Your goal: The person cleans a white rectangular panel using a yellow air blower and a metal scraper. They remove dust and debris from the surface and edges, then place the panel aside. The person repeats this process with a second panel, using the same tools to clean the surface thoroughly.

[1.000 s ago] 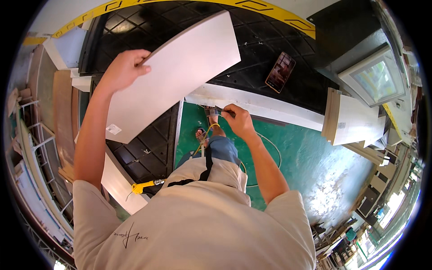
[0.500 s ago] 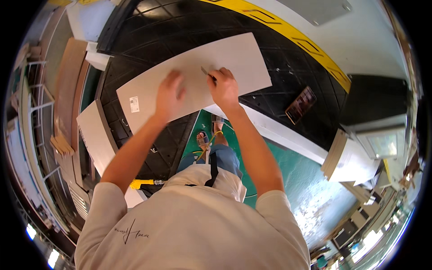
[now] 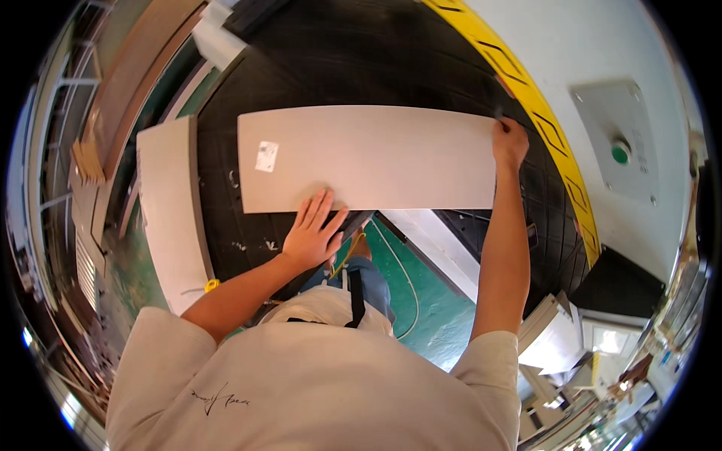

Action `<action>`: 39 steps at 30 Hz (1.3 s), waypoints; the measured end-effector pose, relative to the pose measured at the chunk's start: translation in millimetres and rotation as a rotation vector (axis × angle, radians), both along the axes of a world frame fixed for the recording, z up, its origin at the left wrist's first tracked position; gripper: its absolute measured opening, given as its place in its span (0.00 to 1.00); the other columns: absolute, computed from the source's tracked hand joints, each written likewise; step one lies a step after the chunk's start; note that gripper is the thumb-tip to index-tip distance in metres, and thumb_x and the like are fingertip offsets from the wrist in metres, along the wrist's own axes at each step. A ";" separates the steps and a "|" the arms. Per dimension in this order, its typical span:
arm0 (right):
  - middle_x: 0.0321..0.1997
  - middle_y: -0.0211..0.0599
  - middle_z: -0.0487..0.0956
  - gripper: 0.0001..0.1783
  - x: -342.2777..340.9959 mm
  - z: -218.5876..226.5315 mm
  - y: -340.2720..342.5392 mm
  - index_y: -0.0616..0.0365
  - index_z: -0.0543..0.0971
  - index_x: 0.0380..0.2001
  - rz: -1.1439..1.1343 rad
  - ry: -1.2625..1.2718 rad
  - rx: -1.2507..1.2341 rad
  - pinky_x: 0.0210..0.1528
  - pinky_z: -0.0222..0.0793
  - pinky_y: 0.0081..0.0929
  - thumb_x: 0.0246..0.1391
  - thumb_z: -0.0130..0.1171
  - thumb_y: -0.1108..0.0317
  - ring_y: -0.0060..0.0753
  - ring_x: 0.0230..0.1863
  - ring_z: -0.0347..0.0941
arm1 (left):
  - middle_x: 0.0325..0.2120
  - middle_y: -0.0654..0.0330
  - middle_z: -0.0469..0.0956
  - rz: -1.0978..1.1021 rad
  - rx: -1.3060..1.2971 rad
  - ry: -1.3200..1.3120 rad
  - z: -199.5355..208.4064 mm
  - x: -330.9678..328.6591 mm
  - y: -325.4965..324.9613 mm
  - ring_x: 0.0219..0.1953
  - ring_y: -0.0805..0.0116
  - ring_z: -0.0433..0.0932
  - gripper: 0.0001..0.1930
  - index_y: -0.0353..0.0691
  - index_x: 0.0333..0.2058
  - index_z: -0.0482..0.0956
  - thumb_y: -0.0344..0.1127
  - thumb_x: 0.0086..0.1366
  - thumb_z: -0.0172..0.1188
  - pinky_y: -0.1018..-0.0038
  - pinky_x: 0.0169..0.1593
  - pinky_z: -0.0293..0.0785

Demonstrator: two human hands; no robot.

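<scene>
A long beige panel [image 3: 391,161] lies on the black padded work surface, with a white label [image 3: 266,156] near its left end. My left hand [image 3: 308,233] rests open on the panel's near edge, left of the middle, fingers spread and the fingertips on its face. My right hand [image 3: 511,141] is closed at the panel's far right corner, beside the short right edge. It holds a small knife [image 3: 498,113]; only a dark bit of it shows past the fingers.
Another pale panel [image 3: 169,210] stands to the left. Beyond the surface on the right runs a yellow striped rail [image 3: 541,124], then a white machine body with a green button [image 3: 620,152]. A green floor [image 3: 406,278] and a thin hose show below.
The panel now lies straight across instead of slanted. My right hand, with the knife, has gone from over the panel to its right edge. My left hand has come down onto the near edge.
</scene>
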State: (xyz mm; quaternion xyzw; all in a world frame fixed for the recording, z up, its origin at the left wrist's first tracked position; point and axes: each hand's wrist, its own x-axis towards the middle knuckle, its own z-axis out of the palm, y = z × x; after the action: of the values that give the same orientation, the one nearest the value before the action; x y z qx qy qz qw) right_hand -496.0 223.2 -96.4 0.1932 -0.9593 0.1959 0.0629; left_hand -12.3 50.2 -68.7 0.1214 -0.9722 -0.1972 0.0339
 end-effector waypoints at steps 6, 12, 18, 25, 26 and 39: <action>0.47 0.48 0.88 0.19 0.5 -6.8 20.6 0.59 0.89 0.43 -0.096 0.030 0.087 0.55 0.79 0.40 0.59 0.63 0.55 0.52 0.49 0.85 | 0.75 0.41 0.56 -0.105 0.184 0.100 7.7 -2.1 -18.1 0.77 0.43 0.54 0.32 0.46 0.67 0.70 0.43 0.65 0.64 0.47 0.76 0.54; 0.41 0.38 0.84 0.09 126.3 -8.8 -121.2 0.56 0.90 0.40 0.105 -0.054 -0.136 0.47 0.78 0.39 0.62 0.67 0.63 0.41 0.43 0.82 | 0.76 0.45 0.55 -0.044 0.079 0.130 -3.1 4.9 -16.4 0.79 0.48 0.52 0.33 0.47 0.69 0.70 0.46 0.67 0.63 0.51 0.79 0.46; 0.39 0.43 0.83 0.09 326.9 -0.7 -335.7 0.53 0.90 0.38 0.479 -0.085 -0.278 0.44 0.77 0.43 0.58 0.63 0.68 0.50 0.42 0.81 | 0.74 0.49 0.59 -0.014 0.593 0.212 -29.3 4.5 -6.3 0.78 0.49 0.53 0.34 0.42 0.69 0.68 0.46 0.67 0.62 0.54 0.79 0.47; 0.36 0.44 0.85 0.10 327.5 19.5 -358.2 0.58 0.90 0.36 0.502 -0.245 -0.249 0.42 0.77 0.38 0.54 0.68 0.64 0.48 0.38 0.82 | 0.71 0.50 0.64 -0.091 0.405 0.193 -27.4 7.6 -14.4 0.76 0.48 0.55 0.34 0.39 0.68 0.69 0.50 0.68 0.58 0.52 0.80 0.45; 0.36 0.42 0.84 0.10 329.0 27.8 -351.1 0.59 0.89 0.37 0.508 -0.256 -0.274 0.41 0.76 0.37 0.55 0.68 0.66 0.47 0.37 0.82 | 0.71 0.49 0.64 -0.123 0.031 0.104 -21.9 11.5 -15.0 0.76 0.47 0.55 0.35 0.38 0.68 0.69 0.51 0.68 0.58 0.50 0.80 0.44; 0.30 0.37 0.74 0.05 339.4 42.3 -333.4 0.55 0.87 0.39 1.186 -0.305 -0.089 0.37 0.72 0.36 0.61 0.67 0.70 0.41 0.32 0.75 | 0.76 0.48 0.57 -0.058 0.081 0.163 -21.5 15.2 -9.9 0.79 0.49 0.49 0.37 0.42 0.68 0.71 0.54 0.64 0.62 0.52 0.81 0.43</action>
State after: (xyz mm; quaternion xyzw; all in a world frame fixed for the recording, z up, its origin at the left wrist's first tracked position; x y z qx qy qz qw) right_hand -156.7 -110.2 -54.1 0.6611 -0.6776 0.2627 -0.1867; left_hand 2.9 40.3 -90.3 0.0781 -0.9605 -0.2467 0.1025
